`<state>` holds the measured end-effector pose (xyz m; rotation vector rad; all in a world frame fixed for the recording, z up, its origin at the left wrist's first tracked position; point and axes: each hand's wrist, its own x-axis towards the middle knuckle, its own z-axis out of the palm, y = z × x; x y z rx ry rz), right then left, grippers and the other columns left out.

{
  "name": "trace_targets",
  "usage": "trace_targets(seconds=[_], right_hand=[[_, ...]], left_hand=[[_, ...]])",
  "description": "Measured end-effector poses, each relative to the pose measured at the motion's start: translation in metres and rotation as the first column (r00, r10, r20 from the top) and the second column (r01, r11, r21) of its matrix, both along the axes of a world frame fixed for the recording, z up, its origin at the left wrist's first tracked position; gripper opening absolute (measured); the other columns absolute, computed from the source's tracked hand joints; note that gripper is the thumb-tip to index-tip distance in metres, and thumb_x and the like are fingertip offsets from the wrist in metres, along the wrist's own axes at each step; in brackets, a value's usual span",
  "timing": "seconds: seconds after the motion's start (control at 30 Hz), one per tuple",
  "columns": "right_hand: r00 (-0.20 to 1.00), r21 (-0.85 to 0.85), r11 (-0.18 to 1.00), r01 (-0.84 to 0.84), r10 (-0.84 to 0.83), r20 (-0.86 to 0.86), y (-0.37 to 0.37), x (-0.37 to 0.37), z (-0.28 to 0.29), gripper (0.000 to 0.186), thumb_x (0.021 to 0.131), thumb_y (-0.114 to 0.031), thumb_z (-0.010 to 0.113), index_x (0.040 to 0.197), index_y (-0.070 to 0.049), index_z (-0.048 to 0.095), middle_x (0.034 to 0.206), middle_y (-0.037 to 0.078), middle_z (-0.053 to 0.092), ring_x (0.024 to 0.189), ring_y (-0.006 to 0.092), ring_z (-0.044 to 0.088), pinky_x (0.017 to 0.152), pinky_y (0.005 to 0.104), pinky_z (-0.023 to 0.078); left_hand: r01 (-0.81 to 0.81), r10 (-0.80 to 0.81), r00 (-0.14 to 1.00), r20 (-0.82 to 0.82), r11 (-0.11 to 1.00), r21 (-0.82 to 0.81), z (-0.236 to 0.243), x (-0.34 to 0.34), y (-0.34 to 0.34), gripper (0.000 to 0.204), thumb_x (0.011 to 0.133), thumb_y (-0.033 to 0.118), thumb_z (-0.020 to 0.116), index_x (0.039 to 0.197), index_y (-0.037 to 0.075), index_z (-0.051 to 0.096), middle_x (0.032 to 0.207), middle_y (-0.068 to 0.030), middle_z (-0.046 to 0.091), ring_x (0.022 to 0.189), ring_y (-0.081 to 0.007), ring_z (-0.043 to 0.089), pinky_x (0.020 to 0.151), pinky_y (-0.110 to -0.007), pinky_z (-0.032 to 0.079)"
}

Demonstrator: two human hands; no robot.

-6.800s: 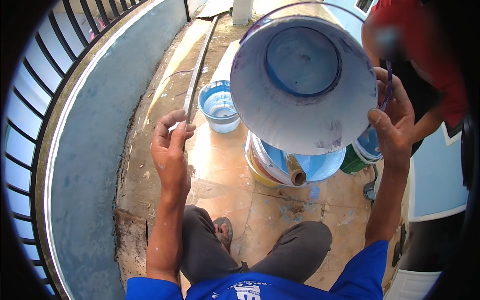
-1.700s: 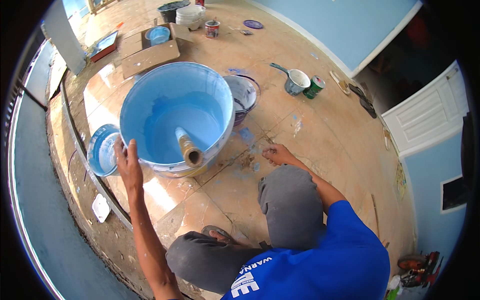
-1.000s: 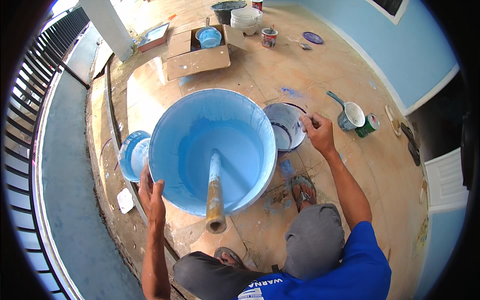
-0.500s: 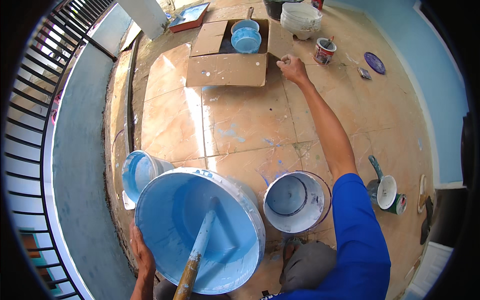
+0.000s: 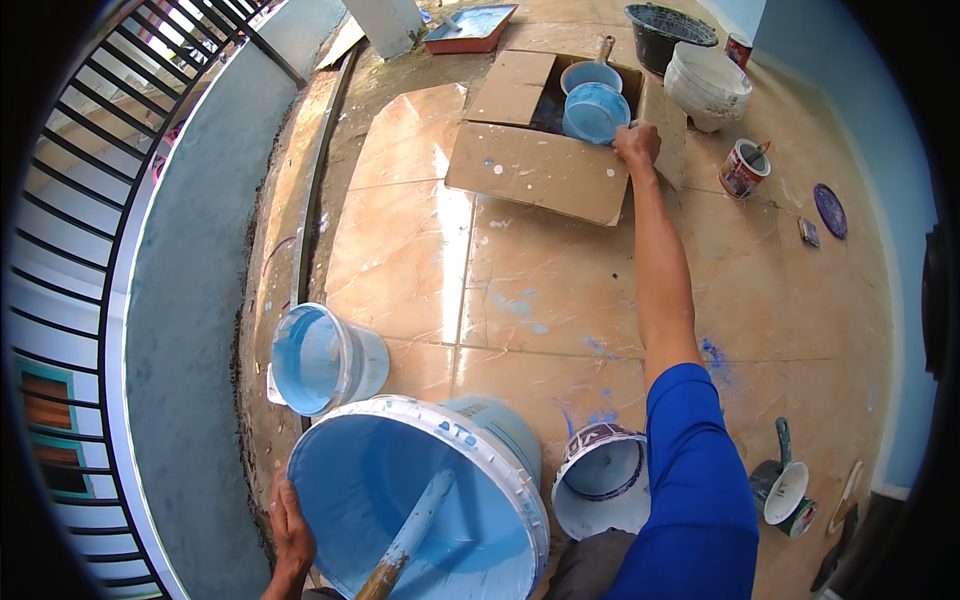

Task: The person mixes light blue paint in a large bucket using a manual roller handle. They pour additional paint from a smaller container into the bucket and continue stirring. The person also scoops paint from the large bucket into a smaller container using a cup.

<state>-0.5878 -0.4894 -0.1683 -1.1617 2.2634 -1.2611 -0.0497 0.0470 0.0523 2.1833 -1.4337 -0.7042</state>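
Note:
A large white bucket [image 5: 535,515], coated inside with light blue paint, leans with its mouth toward me. My left hand [image 5: 290,530] holds its left side at the rim. A paint-smeared wooden stick [image 5: 415,525] slants out of the bucket. My right arm reaches far forward to an open cardboard box [image 5: 540,170]. There my right hand [image 5: 637,147] is closed at the box's near right corner, beside a blue dipper [image 5: 597,112]. What its fingers grip is hidden. Behind that dipper lies a second blue one [image 5: 590,75] with a brownish handle.
A smaller paint bucket [image 5: 350,365] stands left, a white pail [image 5: 600,505] right. Farther off are a paint tray [image 5: 475,45], a black basin [image 5: 665,40], a white tub [image 5: 708,88], a paint can [image 5: 742,172] and a purple lid [image 5: 830,211]. A dipper [image 5: 788,490] lies right; a low wall [image 5: 190,300] runs left.
My right hand has moved from beside the box to its near right corner, next to the blue dipper. The view has shifted; my left hand remains at the large bucket.

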Motion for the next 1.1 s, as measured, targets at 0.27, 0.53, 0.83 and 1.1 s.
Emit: trace_targets(seconds=[0.27, 0.53, 0.83, 1.1], right_hand=[[0.958, -0.417, 0.881, -0.222, 0.276, 0.074, 0.071, 0.048, 0.057, 0.022, 0.089, -0.020, 0.069, 0.102, -0.002, 0.070, 0.084, 0.016, 0.077, 0.077, 0.0274, 0.077, 0.070, 0.0398, 0.060], [0.806, -0.572, 0.651, -0.498, 0.591, -0.030, 0.228, 0.093, 0.169, 0.014, 0.098, -0.009, 0.068, 0.108, 0.000, 0.066, 0.087, 0.009, 0.076, 0.073, 0.0121, 0.073, 0.064, 0.0273, 0.060], [0.601, -0.398, 0.497, -0.771, 0.773, -0.201, 0.399, 0.148, 0.298, 0.011, 0.099, -0.010, 0.067, 0.106, -0.001, 0.067, 0.083, 0.004, 0.070, 0.068, 0.0109, 0.067, 0.062, 0.0261, 0.055], [0.411, 0.087, 0.476, -0.875, 0.826, -0.384, 0.503, 0.187, 0.378, 0.018, 0.094, -0.006, 0.066, 0.112, -0.001, 0.068, 0.082, 0.001, 0.062, 0.064, 0.0066, 0.062, 0.055, 0.0226, 0.052]], left_hand=[[0.026, -0.026, 1.000, 0.013, 0.999, -0.030, -0.003, 0.006, 0.006, 0.051, 0.114, 0.029, 0.027, 0.141, -0.005, 0.054, 0.135, -0.0204, 0.060, 0.127, -0.0301, 0.055, 0.112, -0.040, 0.039], [0.079, -0.099, 0.989, -0.110, 0.981, -0.176, -0.010, 0.008, 0.011, 0.050, 0.113, 0.031, 0.033, 0.144, -0.003, 0.051, 0.136, -0.0210, 0.059, 0.130, -0.0307, 0.054, 0.114, -0.041, 0.038], [0.159, -0.229, 0.967, -0.113, 0.886, -0.437, -0.022, 0.024, 0.016, 0.046, 0.105, 0.026, 0.051, 0.143, 0.000, 0.053, 0.138, -0.0217, 0.056, 0.123, -0.0326, 0.057, 0.107, -0.044, 0.044], [0.640, -0.697, 0.710, 0.098, 0.581, -0.503, 0.058, 0.060, 0.091, 0.068, 0.082, 0.041, 0.077, 0.135, 0.002, 0.062, 0.105, -0.0130, 0.062, 0.096, -0.0236, 0.060, 0.087, -0.039, 0.049]])
